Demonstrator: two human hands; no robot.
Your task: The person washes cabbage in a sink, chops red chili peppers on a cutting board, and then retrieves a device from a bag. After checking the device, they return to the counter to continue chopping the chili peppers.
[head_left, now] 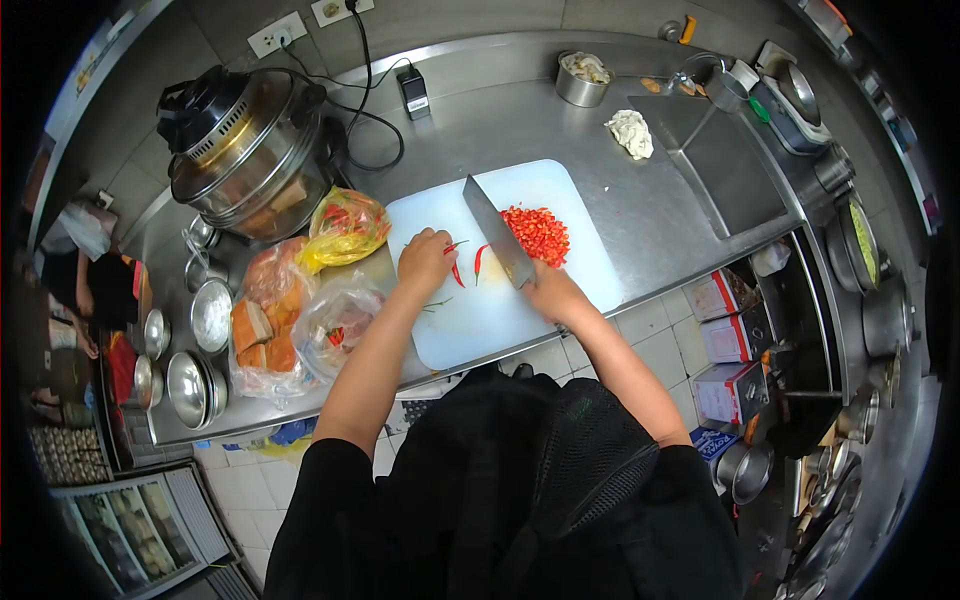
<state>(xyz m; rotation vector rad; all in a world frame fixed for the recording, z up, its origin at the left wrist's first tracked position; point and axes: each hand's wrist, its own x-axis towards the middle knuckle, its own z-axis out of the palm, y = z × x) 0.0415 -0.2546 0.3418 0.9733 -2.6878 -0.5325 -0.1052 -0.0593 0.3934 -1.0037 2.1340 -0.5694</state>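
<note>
Your right hand [552,293] grips the knife [498,230], its blade slanting up over the board [440,335], just beside the heap of chopped chilies [538,234] toward the board's right edge. Your left hand [426,259] is curled near the board's left edge, at some whole red chilies [457,272]; whether it pinches one, you cannot tell. Another red chili [480,262] lies between that hand and the blade. Green stems [437,304] lie on the board below your left hand. Left of the board, a yellow bag [345,230] and a clear bag [340,325] sit on the table [450,140].
</note>
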